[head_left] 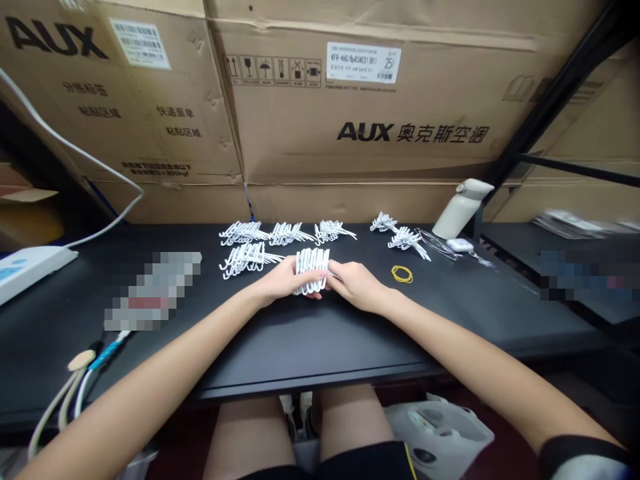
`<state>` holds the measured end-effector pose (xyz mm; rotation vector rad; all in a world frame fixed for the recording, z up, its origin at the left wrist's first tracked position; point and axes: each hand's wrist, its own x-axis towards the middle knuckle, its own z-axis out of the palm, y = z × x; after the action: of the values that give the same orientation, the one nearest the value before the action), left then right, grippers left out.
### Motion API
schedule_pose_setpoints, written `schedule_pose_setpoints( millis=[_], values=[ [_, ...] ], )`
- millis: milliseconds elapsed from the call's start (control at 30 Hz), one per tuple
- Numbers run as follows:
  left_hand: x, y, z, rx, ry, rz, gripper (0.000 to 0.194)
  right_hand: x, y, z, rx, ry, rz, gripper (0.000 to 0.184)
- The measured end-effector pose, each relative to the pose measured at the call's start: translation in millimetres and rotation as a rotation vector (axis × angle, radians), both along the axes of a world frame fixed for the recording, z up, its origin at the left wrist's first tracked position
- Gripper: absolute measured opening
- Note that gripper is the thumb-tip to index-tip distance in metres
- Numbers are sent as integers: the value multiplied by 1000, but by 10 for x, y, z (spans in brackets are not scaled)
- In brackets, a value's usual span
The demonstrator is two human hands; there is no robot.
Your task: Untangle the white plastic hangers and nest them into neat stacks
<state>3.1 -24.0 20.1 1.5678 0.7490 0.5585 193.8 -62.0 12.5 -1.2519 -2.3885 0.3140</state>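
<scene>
A bundle of white hooks (313, 270) is held over the desk in front of me. My left hand (281, 279) is closed round its left side, the thumb lying across the front. At the bundle's right end my right hand (356, 285) has its fingers pinched together on the straight ends; the exact grip is partly hidden. Behind my hands lie more white hook bundles: a near-left one (245, 259), a back-left one (243, 232), a back-middle one (290, 233) and others to the right. Yellow rubber bands (402, 274) lie right of my right hand.
On the black desk (310, 353), a pixelated flat object (155, 290) with cables lies left, near a white power strip (35, 267). A pale bottle (461, 208), glasses (440, 245) and a white earphone case (460, 245) stand or lie right. Large cardboard boxes (360, 160) form the back.
</scene>
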Motion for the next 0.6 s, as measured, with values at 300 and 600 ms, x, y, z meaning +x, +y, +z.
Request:
schedule_pose_setpoints(
  millis=[300,600],
  values=[
    [-23,25,-6,142,39,-7,34,37,17,7,121,-163,-45,22],
    [29,-33,-26,245,66,112,31,13,-3,13,151,-183,-1,22]
  ],
)
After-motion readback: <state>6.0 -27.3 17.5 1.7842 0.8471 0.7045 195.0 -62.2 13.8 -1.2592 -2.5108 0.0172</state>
